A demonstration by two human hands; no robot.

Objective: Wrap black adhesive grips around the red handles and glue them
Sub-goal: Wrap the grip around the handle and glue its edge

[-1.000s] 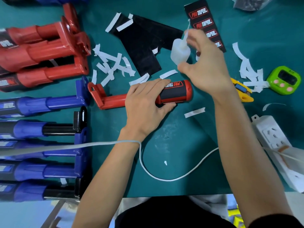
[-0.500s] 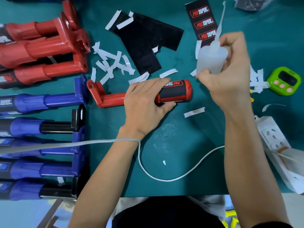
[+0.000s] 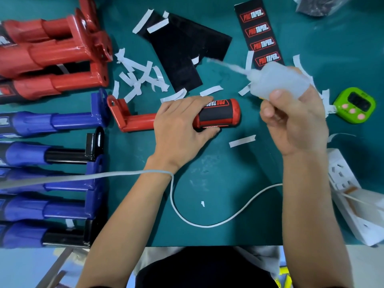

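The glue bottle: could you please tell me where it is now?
Head view, upper right: the glue bottle is gripped in the right hand, nozzle pointing left, right of the red handle.

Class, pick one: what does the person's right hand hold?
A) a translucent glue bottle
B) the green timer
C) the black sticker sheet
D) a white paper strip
A: the right hand grips the translucent glue bottle, with its nozzle pointing left.

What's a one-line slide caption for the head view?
The left hand holds the red handle at its black grip; the right hand holds a translucent squeeze bottle beside it.
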